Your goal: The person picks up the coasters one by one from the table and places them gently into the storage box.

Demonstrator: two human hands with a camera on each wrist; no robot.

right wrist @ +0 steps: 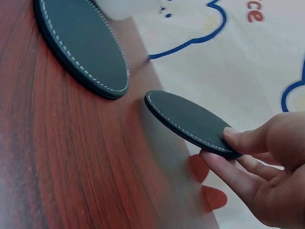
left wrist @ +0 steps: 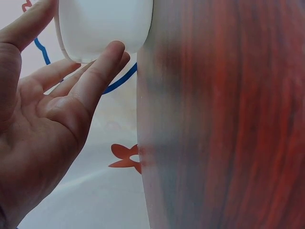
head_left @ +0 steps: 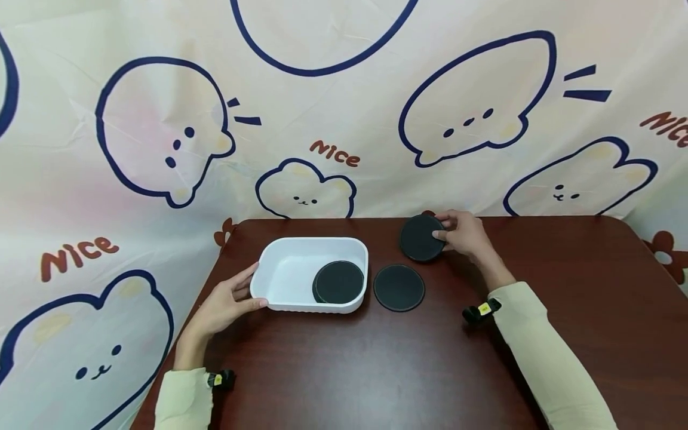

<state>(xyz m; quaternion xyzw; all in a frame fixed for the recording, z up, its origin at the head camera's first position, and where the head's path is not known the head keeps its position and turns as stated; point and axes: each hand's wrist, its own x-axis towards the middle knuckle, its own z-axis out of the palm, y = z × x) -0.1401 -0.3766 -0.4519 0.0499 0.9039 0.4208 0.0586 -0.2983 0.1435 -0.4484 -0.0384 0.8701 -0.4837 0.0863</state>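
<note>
A white rectangular plastic basket [head_left: 287,272] stands on the table. At its left end my left hand [head_left: 228,301] grips it, thumb at the front corner and fingers along the side. My right hand [head_left: 464,234] pinches a round black coaster [head_left: 421,237] by its right edge, near the table's back edge. In the right wrist view this coaster [right wrist: 188,119] is tilted above the table, thumb on top and fingers underneath, with pale stitching round its rim. Another black coaster [head_left: 399,288] lies flat just right of the basket. Inside the basket's right end lies a black coaster [head_left: 338,282].
The dark brown wooden table [head_left: 344,370] ends at a pale cloth backdrop [head_left: 376,119] printed with blue-outlined bears. Black wrist cameras with yellow labels sit at both sleeves.
</note>
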